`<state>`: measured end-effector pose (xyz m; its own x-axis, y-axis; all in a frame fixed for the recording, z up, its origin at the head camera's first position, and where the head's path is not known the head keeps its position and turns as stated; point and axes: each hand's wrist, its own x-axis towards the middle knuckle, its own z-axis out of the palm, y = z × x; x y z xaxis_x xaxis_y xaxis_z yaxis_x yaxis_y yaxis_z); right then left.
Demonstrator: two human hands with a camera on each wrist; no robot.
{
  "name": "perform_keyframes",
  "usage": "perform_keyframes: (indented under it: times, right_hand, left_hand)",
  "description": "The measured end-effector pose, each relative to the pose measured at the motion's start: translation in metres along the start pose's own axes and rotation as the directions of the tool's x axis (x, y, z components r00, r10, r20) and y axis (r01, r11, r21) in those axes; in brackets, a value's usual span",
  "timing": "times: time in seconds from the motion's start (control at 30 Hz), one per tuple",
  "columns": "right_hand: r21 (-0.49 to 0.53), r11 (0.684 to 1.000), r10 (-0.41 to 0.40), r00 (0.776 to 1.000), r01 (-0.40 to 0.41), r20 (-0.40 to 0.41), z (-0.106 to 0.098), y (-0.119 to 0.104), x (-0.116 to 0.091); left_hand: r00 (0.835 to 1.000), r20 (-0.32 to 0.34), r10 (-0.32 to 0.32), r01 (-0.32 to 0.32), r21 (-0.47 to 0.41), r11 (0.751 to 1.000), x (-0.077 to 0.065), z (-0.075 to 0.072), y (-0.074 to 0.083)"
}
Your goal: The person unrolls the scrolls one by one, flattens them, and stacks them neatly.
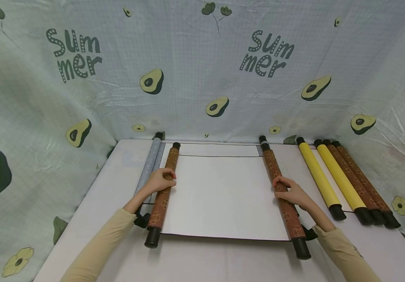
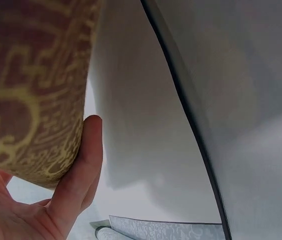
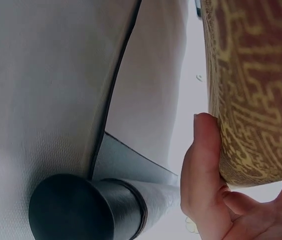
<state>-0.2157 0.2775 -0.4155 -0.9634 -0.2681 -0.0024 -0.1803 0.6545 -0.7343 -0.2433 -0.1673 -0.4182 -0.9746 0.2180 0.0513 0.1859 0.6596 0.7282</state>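
Note:
My left hand grips a brown patterned rolled scroll with black end knobs, its thumb and fingers curled round the middle. On the other side my right hand holds a second brown scroll in the same way. Between the two rolls lies the white paper of an opened scroll with dark lines along its edges. Its grey patterned roller shows just left of the left brown scroll. In the right wrist view a black roller knob sits below the brown roll.
Two yellow rolled scrolls lie at the right of the white table, beside two more brown scrolls. A hanging sheet printed with avocados borders the back and sides.

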Motion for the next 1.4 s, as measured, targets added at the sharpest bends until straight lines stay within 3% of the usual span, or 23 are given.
perform_keyframes:
  times: [0.23,0.73,1.4]
  right_hand:
    - [-0.006,1.000,0.009,1.000,-0.009,-0.008,0.000,0.000,-0.001]
    - [-0.005,0.999,-0.053,0.998,0.053,-0.019,-0.005,0.010,-0.003]
    - [-0.030,1.000,-0.007,0.999,0.006,-0.033,-0.014,0.011,-0.010]
  left_hand:
    - [1.000,-0.015,-0.005,0.005,0.008,1.000,-0.001,-0.002,-0.001]
    - [0.999,-0.012,0.038,-0.038,0.030,0.999,0.000,-0.005,0.000]
    - [0.999,-0.011,0.043,-0.043,0.001,0.999,-0.001,-0.014,-0.008]
